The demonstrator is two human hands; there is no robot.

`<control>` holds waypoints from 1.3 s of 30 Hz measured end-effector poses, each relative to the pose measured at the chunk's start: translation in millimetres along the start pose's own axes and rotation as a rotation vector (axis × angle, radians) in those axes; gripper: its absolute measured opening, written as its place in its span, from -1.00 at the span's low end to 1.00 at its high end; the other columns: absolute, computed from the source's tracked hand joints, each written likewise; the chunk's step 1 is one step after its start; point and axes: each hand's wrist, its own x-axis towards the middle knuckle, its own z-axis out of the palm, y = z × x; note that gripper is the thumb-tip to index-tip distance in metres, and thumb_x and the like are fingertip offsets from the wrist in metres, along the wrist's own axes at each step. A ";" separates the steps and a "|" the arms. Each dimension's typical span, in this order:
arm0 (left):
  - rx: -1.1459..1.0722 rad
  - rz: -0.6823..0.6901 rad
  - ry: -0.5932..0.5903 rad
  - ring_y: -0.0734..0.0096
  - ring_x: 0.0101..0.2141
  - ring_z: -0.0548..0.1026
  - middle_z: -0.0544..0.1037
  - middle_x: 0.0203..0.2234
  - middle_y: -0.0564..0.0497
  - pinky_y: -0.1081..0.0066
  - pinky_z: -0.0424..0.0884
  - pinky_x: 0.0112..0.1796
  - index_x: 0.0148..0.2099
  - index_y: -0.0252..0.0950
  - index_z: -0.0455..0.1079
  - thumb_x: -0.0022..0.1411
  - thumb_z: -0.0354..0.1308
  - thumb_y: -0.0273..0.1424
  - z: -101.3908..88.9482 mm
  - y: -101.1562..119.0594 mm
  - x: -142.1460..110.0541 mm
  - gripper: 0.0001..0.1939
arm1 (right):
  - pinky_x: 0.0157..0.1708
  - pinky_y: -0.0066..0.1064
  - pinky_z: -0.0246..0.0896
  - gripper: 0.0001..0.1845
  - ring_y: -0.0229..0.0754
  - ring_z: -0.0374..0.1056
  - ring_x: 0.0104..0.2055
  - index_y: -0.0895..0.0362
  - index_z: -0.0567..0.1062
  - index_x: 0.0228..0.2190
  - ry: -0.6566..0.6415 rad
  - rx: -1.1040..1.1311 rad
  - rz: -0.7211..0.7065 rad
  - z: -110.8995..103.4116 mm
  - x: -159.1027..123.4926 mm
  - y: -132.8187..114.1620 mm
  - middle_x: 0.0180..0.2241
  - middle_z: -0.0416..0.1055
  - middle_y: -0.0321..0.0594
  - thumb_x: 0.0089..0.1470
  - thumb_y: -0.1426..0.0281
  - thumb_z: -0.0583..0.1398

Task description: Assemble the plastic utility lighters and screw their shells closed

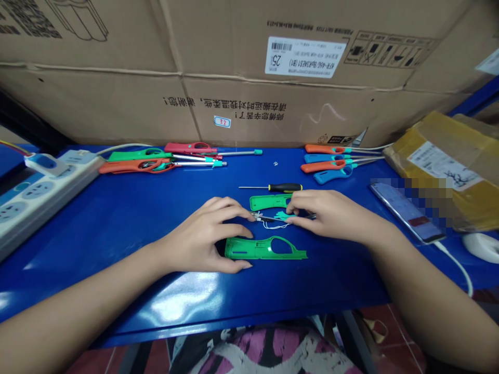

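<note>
My left hand is spread over the table, thumb and fingers apart. Its index fingertip is at the left end of the lighter's inner parts, which have a metal piece, thin white wire and a teal trigger. My right hand pinches these parts near the trigger, with finger and thumb closed; the exact contact is partly hidden. Below lies one green lighter shell half, inner side up, beside my left thumb. Another green shell half lies behind the parts, its right end covered by my right fingers.
A black-and-yellow screwdriver lies behind the shells. Several long-nosed lighters lie at back left, including an orange one, and more at back right. A power strip, a phone on a cable and a taped carton flank the table.
</note>
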 end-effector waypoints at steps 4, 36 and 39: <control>0.013 -0.102 0.058 0.22 -0.03 0.49 0.59 -0.04 -0.06 0.20 0.37 0.01 0.05 -0.18 0.50 0.35 0.21 -0.23 2.7 -2.1 1.4 -0.72 | -0.30 -0.37 0.19 -0.75 -0.18 0.42 -0.27 0.11 0.54 -0.28 0.056 -0.017 0.003 4.3 3.5 -1.2 -0.28 0.51 -0.22 0.35 0.34 0.09; 0.057 -0.020 -0.006 0.27 -0.24 0.47 0.56 -0.24 -0.03 0.26 0.34 -0.20 -0.11 -0.24 0.52 0.20 0.31 -0.04 -4.1 -1.4 1.2 -0.61 | -0.31 -0.34 0.20 -0.83 -0.13 0.43 -0.18 0.07 0.50 -0.21 0.182 -0.141 0.120 2.7 0.8 2.7 -0.18 0.47 -0.23 0.27 0.25 0.18; 0.088 0.011 -0.068 0.27 -0.27 0.46 0.57 -0.26 -0.01 0.28 0.31 -0.25 -0.08 -0.24 0.52 0.18 0.30 -0.02 -2.3 1.3 1.1 -0.57 | -0.29 -0.34 0.24 -0.79 -0.10 0.42 -0.12 0.10 0.50 -0.19 0.194 -0.128 0.084 14.3 8.7 -0.4 -0.14 0.45 -0.19 0.24 0.22 0.23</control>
